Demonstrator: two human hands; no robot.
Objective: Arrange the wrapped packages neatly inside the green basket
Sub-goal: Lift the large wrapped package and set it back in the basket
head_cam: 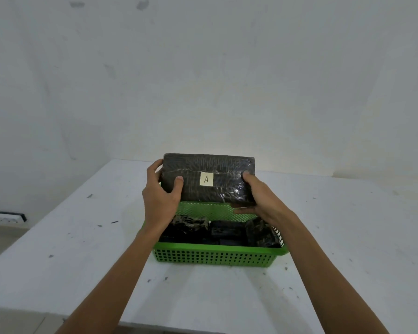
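My left hand (161, 201) and right hand (258, 201) grip a labelled package (209, 179) above the green basket (217, 256) on the speckled white worktop (82, 249) against a bare wall (203, 80).

Setting: bare, unfurnished room, type cannot be told beyond that. Evidence: plain white wall (203, 68) with scuff marks; white desk (82, 249) speckled with dark spots; power strip (7, 216) on the floor at the wall's base, left.
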